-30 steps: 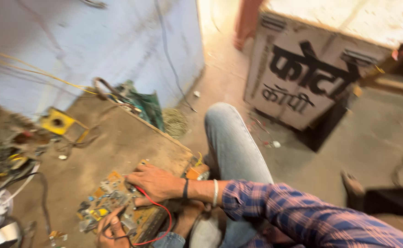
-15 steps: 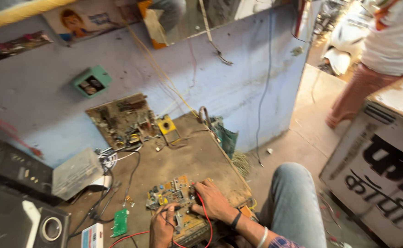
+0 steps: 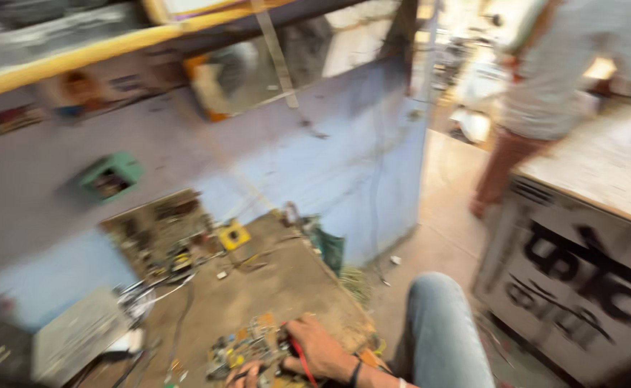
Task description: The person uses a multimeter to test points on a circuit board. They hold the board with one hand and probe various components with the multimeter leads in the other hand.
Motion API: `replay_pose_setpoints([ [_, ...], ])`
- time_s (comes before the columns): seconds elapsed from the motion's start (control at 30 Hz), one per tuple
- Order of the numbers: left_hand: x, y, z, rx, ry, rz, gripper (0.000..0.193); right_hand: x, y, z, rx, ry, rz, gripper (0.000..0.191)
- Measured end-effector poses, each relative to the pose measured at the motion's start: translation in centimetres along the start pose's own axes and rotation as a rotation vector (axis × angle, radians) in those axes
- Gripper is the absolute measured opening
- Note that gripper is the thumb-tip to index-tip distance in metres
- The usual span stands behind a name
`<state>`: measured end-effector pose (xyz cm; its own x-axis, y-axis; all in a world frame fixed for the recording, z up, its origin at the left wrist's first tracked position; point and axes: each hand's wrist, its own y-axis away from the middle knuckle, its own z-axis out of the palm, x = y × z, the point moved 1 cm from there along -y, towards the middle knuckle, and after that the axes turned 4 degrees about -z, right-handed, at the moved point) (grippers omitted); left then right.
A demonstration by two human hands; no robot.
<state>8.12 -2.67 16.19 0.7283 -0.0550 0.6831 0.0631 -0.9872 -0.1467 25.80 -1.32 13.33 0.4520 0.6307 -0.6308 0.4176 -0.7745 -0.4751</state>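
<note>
R hand (image 3: pixel 317 350) lies palm-down, fingers curled; L hand (image 3: pixel 245 375) barely in view, grip unclear.

Yellow-green circuit board (image 3: pixel 247 348), red wire (image 3: pixel 299 356)

Head cam, looking down-fwd over workbench (image 3: pixel 279 287), hands at btm edge.

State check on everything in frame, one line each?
right hand: resting on the small circuit board, red wire by it
left hand: at the board's lower edge, grip blurred
small circuit board: flat on workbench
large circuit board: leaning against blue wall
bystander: standing, back turned
</note>
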Motion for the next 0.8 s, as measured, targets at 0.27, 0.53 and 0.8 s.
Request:
replay_pose_setpoints([
  [0.27,1.6,-1.8,3.7,-0.075,-0.033,0.031,0.033,2.2,1.3,0.3,0.047,-0.016,-0.049,0.045],
  [0.53,-2.4,-1.7,2.2,-0.005,0.011,0.102,0.033,1.9,0.4,0.6,0.011,0.029,-0.026,0.042],
  [0.8,-4.0,0.4,0.4,0.029,0.057,0.049,0.033,1.3,-1.0,2.0,-0.004,0.006,0.037,0.038],
])
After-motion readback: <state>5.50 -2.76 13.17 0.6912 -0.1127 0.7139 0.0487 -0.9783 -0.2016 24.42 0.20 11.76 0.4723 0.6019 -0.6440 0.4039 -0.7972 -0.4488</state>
